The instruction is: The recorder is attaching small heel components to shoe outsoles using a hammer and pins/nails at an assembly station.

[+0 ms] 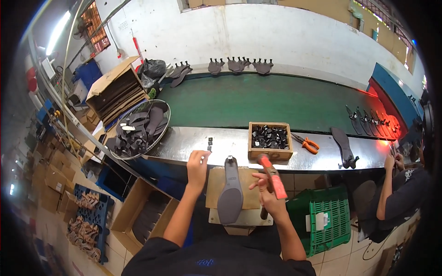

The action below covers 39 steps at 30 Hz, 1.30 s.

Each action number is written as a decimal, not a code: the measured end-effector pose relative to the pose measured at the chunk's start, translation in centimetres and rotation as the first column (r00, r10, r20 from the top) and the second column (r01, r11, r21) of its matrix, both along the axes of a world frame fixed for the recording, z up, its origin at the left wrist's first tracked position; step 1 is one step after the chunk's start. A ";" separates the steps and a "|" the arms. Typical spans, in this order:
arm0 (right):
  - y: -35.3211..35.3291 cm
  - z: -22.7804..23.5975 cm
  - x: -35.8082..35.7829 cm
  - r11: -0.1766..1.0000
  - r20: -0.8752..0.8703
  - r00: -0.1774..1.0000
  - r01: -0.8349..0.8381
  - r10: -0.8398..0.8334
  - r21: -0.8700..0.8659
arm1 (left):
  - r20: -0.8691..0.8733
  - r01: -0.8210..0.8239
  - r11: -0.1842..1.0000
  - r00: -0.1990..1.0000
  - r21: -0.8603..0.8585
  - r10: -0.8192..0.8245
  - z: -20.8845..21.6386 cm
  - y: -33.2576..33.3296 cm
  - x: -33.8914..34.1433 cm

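A dark grey shoe sole [230, 198] lies on a wooden board on a stand in front of me, its heel end pointing away and topped by a small shiny metal-looking tip. My right hand [271, 198] grips a hammer [275, 178] with a worn red head, just right of the sole; some fingers stick out. Left of the heel, my left hand [197, 170] pinches at the metal counter's edge, beside a short row of small black pieces [210, 142]. Whatever sits between those fingertips is too small to make out.
On the metal ledge stand a wooden box [250, 149] of small black pieces, orange-handled pliers [309, 145] and another heeled sole [341, 142]. A round basket [162, 138] of soles is at left. Beyond runs a green conveyor belt [258, 99]. A green crate [329, 221] and another person [391, 198] are at right.
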State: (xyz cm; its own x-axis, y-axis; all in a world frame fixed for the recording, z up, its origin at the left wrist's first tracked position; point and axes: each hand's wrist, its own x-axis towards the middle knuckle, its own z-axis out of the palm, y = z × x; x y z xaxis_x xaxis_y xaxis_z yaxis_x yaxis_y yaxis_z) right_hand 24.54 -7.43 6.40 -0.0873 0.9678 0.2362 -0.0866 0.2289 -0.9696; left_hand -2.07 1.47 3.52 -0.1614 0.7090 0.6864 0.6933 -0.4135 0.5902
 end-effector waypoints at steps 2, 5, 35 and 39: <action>0.6 1.8 -1.5 1.000 0.031 1.000 -0.004 0.004 0.013 | -0.193 0.098 0.966 0.980 0.241 -0.051 3.5 -3.7 2.7; 1.0 4.3 -3.2 0.970 -0.141 0.966 -0.229 0.217 -0.079 | -0.437 0.308 0.872 0.891 0.380 -0.124 6.5 -7.9 3.6; 8.1 1.0 -2.0 0.989 0.287 0.948 -0.145 0.141 -0.008 | 0.228 0.380 0.841 0.922 -0.384 -0.313 0.9 -2.5 5.6; 8.4 -2.0 -2.0 0.978 0.342 0.917 -0.206 0.206 -0.036 | 0.290 0.441 0.828 0.890 -0.346 -0.353 -0.7 -3.7 5.9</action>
